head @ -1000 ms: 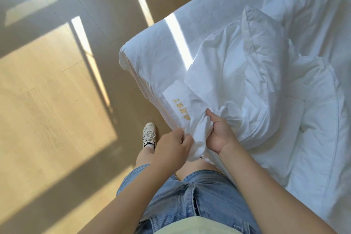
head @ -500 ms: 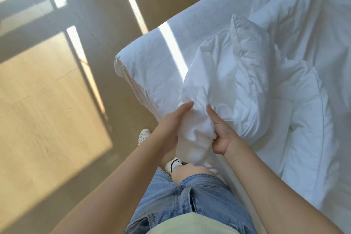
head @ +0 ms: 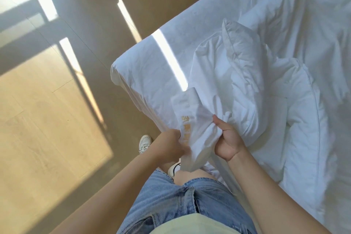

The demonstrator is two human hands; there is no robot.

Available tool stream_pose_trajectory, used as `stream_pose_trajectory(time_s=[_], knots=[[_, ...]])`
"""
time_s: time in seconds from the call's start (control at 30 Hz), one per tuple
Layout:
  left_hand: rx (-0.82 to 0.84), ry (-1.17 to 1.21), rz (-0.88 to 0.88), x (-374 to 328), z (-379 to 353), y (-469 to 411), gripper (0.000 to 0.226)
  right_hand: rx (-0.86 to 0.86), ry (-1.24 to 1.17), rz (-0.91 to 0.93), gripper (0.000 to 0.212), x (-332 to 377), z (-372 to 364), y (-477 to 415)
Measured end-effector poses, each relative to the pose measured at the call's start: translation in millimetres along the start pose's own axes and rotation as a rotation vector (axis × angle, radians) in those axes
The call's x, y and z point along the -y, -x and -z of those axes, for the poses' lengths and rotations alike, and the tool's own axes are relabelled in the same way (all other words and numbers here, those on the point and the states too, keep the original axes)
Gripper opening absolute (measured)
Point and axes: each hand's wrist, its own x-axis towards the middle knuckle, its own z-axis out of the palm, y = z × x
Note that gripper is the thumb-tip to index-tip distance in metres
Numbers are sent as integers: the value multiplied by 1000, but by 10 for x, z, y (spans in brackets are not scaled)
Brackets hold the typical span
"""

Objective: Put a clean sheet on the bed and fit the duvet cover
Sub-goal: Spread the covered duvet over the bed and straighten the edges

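- Sunlit wooden floor (head: 47, 119) fills the left side, crossed by long window shadows and bright bars of light.
- A bed (head: 199, 30) with a white sheet (head: 148, 74) over its corner takes up the right side; one strip of sun runs across the sheet.
- The bunched white duvet (head: 303, 129) lies heaped on the bed, its piped edges standing up in folds just behind the hands.
- A corner of the white duvet cover (head: 201, 119), with gold embroidered characters (head: 186, 125) on it, is lifted at the bed's near edge.
- The left hand (head: 169, 144) has its fingers curled tight on the cover beside the embroidery.
- The right hand (head: 228, 142) pinches the gathered cloth, thumb on top, fingers closed underneath.
- Below are denim shorts (head: 180, 205) and white sneakers (head: 145, 143) on the floor beside the bed.
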Motion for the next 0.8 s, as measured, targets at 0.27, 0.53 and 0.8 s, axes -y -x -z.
stream_pose_trajectory(time_s=[0.27,0.53,0.8], knots=[[108,-357,-48,15,-332,-202,19,2,-95,155,26,89,62,21],[106,991,106,65,373,-398,30,-9,51,27,33,257,-58,65],[314,661,354,-413,262,-722,50,-54,152,-66,30,11,19,136]])
